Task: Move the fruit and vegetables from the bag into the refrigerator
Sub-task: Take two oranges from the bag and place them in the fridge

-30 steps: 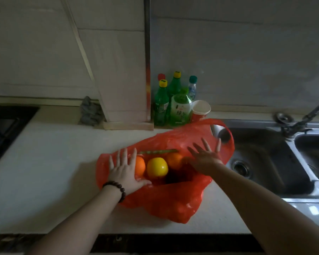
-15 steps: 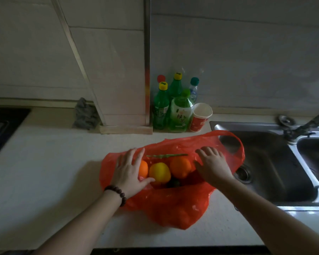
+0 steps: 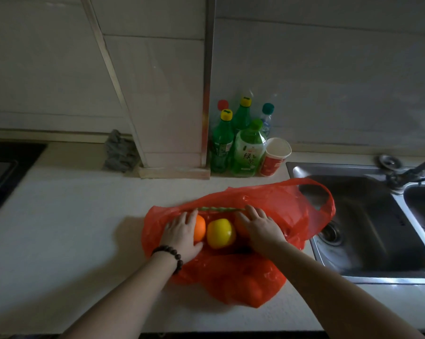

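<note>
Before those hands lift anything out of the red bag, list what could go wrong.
1. The red bag lies beside the sink, one handle draped over its rim; a tug may let loose round fruit roll in.
2. The yellow fruit sits between both hands; lifting the orange under the left hand could set it rolling.
3. The long green vegetable lies across the bag's mouth by the right hand and may snag or snap.
</note>
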Demonstrator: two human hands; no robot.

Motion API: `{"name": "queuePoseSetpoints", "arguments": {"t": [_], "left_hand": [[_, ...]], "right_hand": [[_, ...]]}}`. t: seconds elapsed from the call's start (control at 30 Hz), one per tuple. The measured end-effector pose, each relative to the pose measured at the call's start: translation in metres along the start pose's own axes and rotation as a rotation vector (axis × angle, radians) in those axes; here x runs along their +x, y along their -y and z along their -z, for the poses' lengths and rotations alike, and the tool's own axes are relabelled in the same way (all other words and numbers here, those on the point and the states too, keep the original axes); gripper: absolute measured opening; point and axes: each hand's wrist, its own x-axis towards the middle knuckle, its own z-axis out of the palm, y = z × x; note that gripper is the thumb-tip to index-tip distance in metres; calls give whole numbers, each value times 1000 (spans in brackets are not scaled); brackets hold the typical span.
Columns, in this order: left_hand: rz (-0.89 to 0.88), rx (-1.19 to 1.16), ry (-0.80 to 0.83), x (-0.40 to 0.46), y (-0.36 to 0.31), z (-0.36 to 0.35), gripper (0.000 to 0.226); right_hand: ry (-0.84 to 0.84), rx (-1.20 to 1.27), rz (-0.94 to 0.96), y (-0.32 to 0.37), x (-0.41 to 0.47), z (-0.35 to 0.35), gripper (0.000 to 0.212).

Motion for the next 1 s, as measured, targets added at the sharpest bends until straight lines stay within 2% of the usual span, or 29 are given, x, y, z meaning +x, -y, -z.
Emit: {"name": "queuePoseSetpoints", "arguments": {"t": [0.17,0.33,0.53,0.77,1.0], "left_hand": [[7,-190,-47,-2,-2,8,81],[42,-507,-259,-8,-12,44,80],[66,-508,-524,-39,-25,86,81],[366,-501,-740,-122,-4,100,77],[777,-448,-854,-254,61,104,82]], "right_hand": [[-72,95,-25,-1,-7,1,79],[-214,255,-34,0,-22,23,84],[-402,428,77,22,-35,66,87],[-413,476,359,90,-40,93,84],[-290,515,712,226,-57,97,84]]}}
